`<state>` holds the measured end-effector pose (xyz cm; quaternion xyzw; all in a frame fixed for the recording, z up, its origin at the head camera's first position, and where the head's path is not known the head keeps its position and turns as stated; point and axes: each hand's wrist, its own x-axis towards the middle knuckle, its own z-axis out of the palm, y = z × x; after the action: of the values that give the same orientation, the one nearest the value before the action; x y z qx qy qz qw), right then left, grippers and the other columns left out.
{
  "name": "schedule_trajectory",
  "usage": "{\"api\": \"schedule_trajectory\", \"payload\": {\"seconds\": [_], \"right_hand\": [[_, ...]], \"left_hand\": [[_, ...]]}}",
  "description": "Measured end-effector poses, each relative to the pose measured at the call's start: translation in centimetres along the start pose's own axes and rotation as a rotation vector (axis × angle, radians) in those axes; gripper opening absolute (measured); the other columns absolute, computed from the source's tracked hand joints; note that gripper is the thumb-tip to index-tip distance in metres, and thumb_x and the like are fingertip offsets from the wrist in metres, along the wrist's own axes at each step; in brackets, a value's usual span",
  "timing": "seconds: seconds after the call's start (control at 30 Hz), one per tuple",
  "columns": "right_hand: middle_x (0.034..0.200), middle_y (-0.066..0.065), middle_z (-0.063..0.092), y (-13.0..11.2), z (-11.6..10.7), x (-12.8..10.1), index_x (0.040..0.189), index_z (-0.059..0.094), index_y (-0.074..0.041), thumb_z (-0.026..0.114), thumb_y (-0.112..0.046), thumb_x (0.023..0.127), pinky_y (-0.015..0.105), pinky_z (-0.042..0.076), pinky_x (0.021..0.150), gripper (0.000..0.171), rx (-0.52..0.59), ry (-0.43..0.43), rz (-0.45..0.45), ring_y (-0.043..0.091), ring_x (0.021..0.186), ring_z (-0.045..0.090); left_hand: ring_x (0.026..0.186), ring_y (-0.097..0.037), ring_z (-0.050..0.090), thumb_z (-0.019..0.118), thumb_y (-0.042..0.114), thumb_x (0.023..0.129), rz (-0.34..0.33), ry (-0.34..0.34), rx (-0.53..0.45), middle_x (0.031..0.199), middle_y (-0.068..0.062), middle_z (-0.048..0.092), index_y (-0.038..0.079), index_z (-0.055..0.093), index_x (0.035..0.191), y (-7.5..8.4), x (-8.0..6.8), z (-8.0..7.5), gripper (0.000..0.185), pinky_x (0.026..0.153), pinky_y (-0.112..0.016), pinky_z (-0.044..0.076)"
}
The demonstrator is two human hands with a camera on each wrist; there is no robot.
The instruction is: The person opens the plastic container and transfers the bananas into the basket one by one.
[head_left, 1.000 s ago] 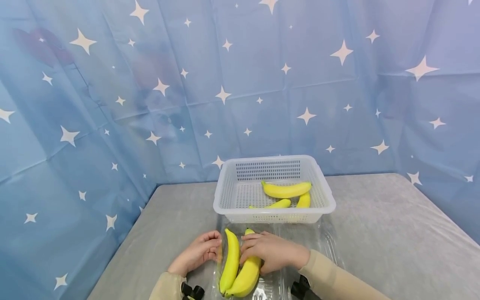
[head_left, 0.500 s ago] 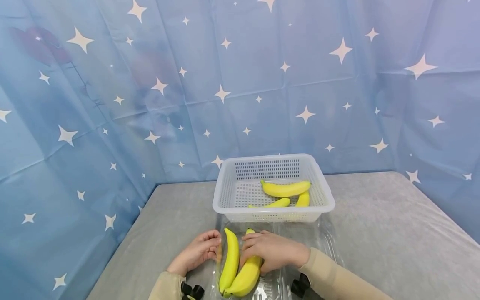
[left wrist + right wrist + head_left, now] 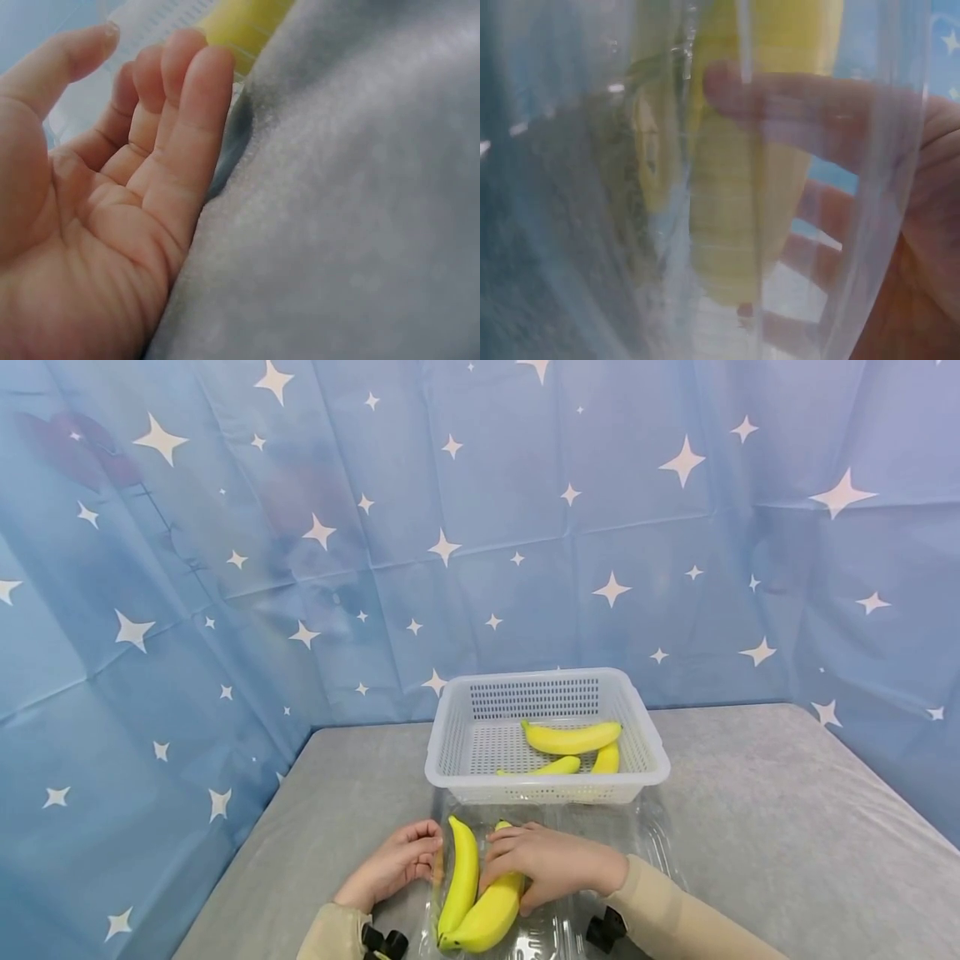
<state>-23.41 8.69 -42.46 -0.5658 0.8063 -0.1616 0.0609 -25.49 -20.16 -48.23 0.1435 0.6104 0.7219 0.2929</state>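
Observation:
Two yellow bananas lie side by side in a clear plastic clamshell box (image 3: 546,935) at the front of the table. My right hand (image 3: 551,864) grips the right banana (image 3: 491,920) from above near its upper end. Through the clear plastic in the right wrist view, my thumb lies across that banana (image 3: 724,247). The left banana (image 3: 460,881) leans along the box's left side, its lower end meeting the right one's. My left hand (image 3: 405,860) rests at the box's left wall, fingertips at the plastic. In the left wrist view its palm is bare and the fingers (image 3: 180,127) are loosely bent.
A white perforated basket (image 3: 547,782) stands behind the box, with 3 bananas visible in it, one of them a curved banana (image 3: 573,740) on top. Grey cloth (image 3: 750,827) covers the table. A blue curtain with stars (image 3: 525,527) hangs behind and to the left.
The right hand has shifted slightly to the right with the right banana, whose upper end tips right while its lower end swings left over the other banana's end. The left hand stays put.

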Motion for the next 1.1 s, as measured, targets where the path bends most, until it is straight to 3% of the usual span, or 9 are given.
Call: {"api": "schedule_trajectory", "payload": {"seconds": [0.43, 0.63, 1.1], "right_hand": [[0.128, -0.016, 0.056, -0.3, -0.6, -0.1, 0.125, 0.061, -0.034, 0.082, -0.016, 0.075, 0.049, 0.040, 0.102, 0.057, 0.035, -0.006, -0.015, 0.025, 0.133, 0.041], [0.126, -0.016, 0.057, -0.5, -0.9, -0.2, 0.124, 0.062, -0.032, 0.081, -0.016, 0.072, 0.049, 0.040, 0.102, 0.058, 0.018, 0.016, -0.006, 0.023, 0.131, 0.043], [0.125, -0.017, 0.057, -1.4, -1.9, -0.7, 0.124, 0.061, -0.033, 0.082, -0.016, 0.075, 0.048, 0.040, 0.102, 0.056, 0.005, 0.036, 0.000, 0.019, 0.133, 0.041]], "left_hand": [[0.065, -0.011, 0.061, 0.049, 0.012, 0.101, -0.009, 0.010, 0.004, 0.076, 0.000, 0.054, 0.010, 0.053, 0.095, -0.1, 0.1, 0.1, 0.008, 0.062, -0.025, 0.053], [0.064, -0.012, 0.062, 0.046, 0.008, 0.101, -0.005, -0.015, 0.012, 0.072, 0.001, 0.055, 0.013, 0.056, 0.087, 0.0, 0.2, 0.1, 0.018, 0.063, -0.027, 0.054], [0.062, -0.008, 0.057, 0.047, 0.006, 0.100, 0.047, -0.051, 0.037, 0.068, 0.003, 0.046, 0.014, 0.056, 0.084, -0.1, 0.1, -0.1, 0.020, 0.065, -0.028, 0.056]]}}
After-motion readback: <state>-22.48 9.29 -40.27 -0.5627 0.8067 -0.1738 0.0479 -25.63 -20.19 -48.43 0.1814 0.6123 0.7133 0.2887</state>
